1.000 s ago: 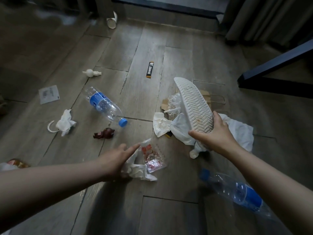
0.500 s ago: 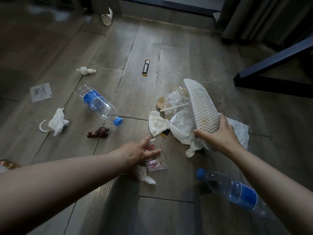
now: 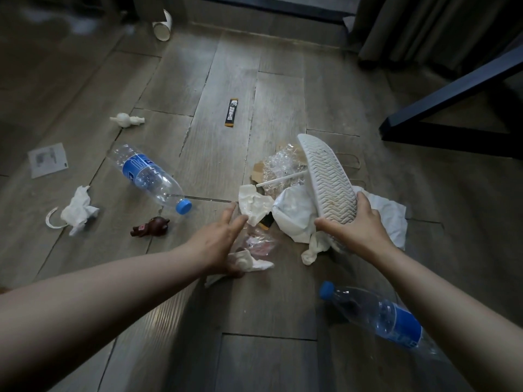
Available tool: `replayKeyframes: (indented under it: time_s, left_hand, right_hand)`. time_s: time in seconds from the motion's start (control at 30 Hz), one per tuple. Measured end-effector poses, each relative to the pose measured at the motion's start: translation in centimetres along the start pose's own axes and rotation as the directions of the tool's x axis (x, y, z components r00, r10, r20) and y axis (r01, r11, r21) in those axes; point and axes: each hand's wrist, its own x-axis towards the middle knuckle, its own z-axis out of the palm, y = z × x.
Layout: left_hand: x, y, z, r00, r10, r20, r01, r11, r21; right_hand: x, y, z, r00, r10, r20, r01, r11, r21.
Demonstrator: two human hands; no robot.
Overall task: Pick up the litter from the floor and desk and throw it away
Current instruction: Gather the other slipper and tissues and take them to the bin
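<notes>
Litter lies across the wooden floor. My right hand (image 3: 357, 225) grips the heel of a white slipper (image 3: 325, 176), sole toward me, tilted up over a heap of white tissue and plastic (image 3: 294, 216) with clear wrap and a straw (image 3: 280, 181). My left hand (image 3: 219, 241) reaches forward with fingers spread, over a clear snack wrapper (image 3: 259, 243) and a crumpled tissue (image 3: 252, 261); its fingertips almost touch a white tissue piece (image 3: 253, 203). It holds nothing that I can see.
A water bottle (image 3: 150, 176) lies left, another (image 3: 379, 312) under my right forearm. Also on the floor: brown bear figure (image 3: 150, 226), tissue wad (image 3: 77, 210), paper slip (image 3: 48, 159), white figurine (image 3: 127, 120), black sachet (image 3: 231, 112), paper cup (image 3: 162, 26). A dark table leg (image 3: 452, 89) stands right.
My left hand has moved forward from the wrapper toward the white tissue heap. My right hand has kept hold of the slipper, which has tilted a little more upright.
</notes>
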Motion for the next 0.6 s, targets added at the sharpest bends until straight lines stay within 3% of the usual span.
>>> replayKeyframes:
  time_s: [0.3, 0.5, 0.6]
  left_hand:
    - [3.9, 1.4, 0.0, 0.998, 0.019, 0.068, -0.016, 0.999, -0.049]
    - [4.9, 1.3, -0.2, 0.999, 0.049, -0.014, -0.051, 0.978, -0.2]
    - [5.3, 1.4, -0.5, 0.994, 0.103, -0.025, -0.106, 0.981, -0.161]
  right_hand:
    - [0.4, 2.1, 0.9, 0.998, 0.019, 0.068, -0.019, 1.0, -0.015]
    - [-0.3, 2.8, 2.7, 0.991, -0.015, 0.133, 0.012, 1.0, 0.022]
    - [-0.3, 2.8, 3.0, 0.982, -0.031, 0.184, 0.024, 0.999, 0.043]
